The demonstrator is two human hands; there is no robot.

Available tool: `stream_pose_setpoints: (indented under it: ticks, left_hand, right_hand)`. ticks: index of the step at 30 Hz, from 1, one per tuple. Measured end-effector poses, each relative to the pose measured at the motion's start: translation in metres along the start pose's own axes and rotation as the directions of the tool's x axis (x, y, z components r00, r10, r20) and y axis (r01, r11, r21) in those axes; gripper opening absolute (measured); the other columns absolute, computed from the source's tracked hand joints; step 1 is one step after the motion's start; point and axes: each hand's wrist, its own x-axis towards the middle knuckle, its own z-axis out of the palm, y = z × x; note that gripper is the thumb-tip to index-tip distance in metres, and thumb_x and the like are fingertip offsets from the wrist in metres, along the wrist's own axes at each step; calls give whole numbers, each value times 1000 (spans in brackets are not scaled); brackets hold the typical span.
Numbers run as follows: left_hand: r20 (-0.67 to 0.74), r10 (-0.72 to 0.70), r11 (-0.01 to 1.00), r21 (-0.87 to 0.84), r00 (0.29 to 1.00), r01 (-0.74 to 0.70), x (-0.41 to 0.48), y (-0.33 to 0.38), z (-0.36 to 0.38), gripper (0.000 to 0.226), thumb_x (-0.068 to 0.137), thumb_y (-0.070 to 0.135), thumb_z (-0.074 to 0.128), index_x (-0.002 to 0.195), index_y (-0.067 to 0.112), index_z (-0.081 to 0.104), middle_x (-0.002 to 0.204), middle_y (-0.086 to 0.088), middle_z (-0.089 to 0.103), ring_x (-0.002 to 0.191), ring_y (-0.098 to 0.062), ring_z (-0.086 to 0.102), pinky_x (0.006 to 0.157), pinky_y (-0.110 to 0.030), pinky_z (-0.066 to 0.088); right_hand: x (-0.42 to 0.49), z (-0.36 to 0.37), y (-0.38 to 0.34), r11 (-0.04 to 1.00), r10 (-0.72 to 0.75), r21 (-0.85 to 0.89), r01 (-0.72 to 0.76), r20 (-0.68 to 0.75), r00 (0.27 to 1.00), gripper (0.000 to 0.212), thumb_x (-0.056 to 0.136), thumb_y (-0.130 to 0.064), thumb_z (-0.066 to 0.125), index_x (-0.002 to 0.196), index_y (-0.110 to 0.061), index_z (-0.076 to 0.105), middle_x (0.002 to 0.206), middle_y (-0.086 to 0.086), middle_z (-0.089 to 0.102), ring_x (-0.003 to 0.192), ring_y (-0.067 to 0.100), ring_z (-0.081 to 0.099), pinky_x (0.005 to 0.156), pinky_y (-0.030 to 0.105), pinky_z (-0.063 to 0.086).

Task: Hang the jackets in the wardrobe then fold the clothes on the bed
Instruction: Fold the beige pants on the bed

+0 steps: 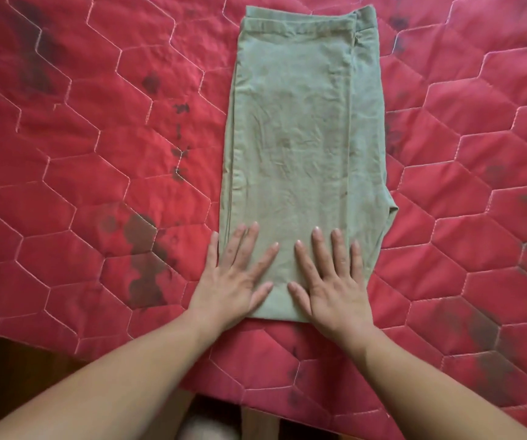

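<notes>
- Your left hand (233, 281) lies flat and fully open on the near left corner of the green garment (293, 138), fingers spread and gripping nothing; its little finger (213, 246) reaches past the cloth's left edge onto the red quilt (97, 160).
- Your right hand (335, 290) lies the same way just beside it on the near right part, palm down, fingers straight and spread, holding nothing; the two thumbs are close but apart.
- The garment lies as a long narrow strip on the bed; its near end sits just inside the bed's near edge, and its far end, with a stitched band, points toward the far edge; it looks folded lengthways already, with a second layer showing along its right side.
- The step in hand, as I judge it, is pressing the strip flat before a crosswise fold; no jackets are in view, so that part of the task cannot be judged from here.
- To do it well, sweep both palms away from you along the strip, pushing the creases in the middle out to the sides; press evenly so the layers do not skew.
- Mind the right side, where the under layer sticks out; square it first, or the next fold will likely carry the offset.
- The cloth looks thin and soft; light pressure ought to serve.
- Dark stains (143, 268) mark the quilt left of the garment, apart from it.
</notes>
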Motion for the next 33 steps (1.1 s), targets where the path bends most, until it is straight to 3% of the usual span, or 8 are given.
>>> stream_pose_setpoints:
  ticks: [5, 9, 15, 20, 22, 24, 27, 33]
  left_hand:
    - [35, -128, 963, -234, 991, 132, 3, 1, -25, 66, 96, 48, 55, 156, 31, 34, 168, -18, 1, 156, -33, 3, 121, -58, 14]
    - [64, -536, 562, -717, 842, 412, -1, -3, -52, 40, 91, 8, 64, 130, 17, 64, 142, -11, 37, 129, -27, 46, 115, -33, 32]
    - [470, -400, 11, -856, 786, 517, -4, -24, -69, 53, 90, -11, 32, 115, 23, 64, 92, -15, 54, 68, -15, 41, 51, -23, 32]
    - [389, -232, 269, -855, 892, 443, -6, -46, -71, 71, 77, -26, 37, 118, 23, 69, 116, 6, 69, 107, -13, 65, 87, -14, 49]
    - [173, -160, 623, -746, 972, 235, -7, -51, -71, 67, 77, -23, 51, 124, 20, 70, 113, 7, 68, 110, -12, 64, 96, -22, 50]
    - [-72, -3, 852, -522, 997, -35, -8, -53, -69, 57, 75, -17, 69, 124, 11, 71, 101, 1, 69, 102, -22, 61, 90, -35, 53]
    - [-216, 111, 921, -345, 970, -182, -3, -53, -67, 39, 76, -10, 78, 112, 4, 74, 88, -5, 68, 85, -32, 61, 76, -44, 56]
    - [-322, -104, 839, -536, 941, -90, 27, -69, -104, 23, 82, 28, 71, 95, 11, 78, 91, -2, 50, 89, -28, 51, 81, -48, 46]
  right_hand:
    - [3, -25, 4, 987, 61, 151, -59, -8, 998, 65, 96, -49, 60, 154, -26, 44, 167, 20, 19, 155, 42, 15, 122, 60, 20]
    - [-4, -55, 8, 841, 429, 363, -401, 4, 903, 58, 84, -23, 74, 140, -30, 59, 158, 23, 27, 144, 43, 30, 110, 57, 37]
    - [-5, -73, 22, 316, 574, 769, -556, 312, 757, 65, 82, 1, 60, 133, -39, 54, 120, 4, 37, 81, 17, 53, 88, 24, 45]
    - [-9, -79, 63, 81, 132, 809, -583, 571, 810, 65, 72, 8, 55, 113, -41, 71, 91, 2, 63, 64, 17, 54, 54, 30, 46]
    - [-11, -74, 70, 280, 60, 811, -514, 520, 852, 76, 64, 7, 51, 124, -36, 69, 107, -7, 68, 86, 15, 66, 74, 31, 56]
    - [-12, -70, 69, 718, 35, 667, -200, 252, 967, 71, 70, 6, 48, 133, -23, 65, 107, -3, 68, 104, 26, 62, 86, 41, 55]
    - [-11, -66, 71, 949, -174, 235, 212, -173, 969, 45, 82, -3, 43, 115, -9, 73, 85, 6, 66, 83, 37, 60, 64, 48, 52]
    - [20, -109, 78, 947, -12, 302, 105, -295, 955, 19, 83, -18, 64, 93, -14, 80, 124, 20, 59, 113, 45, 55, 90, 55, 43]
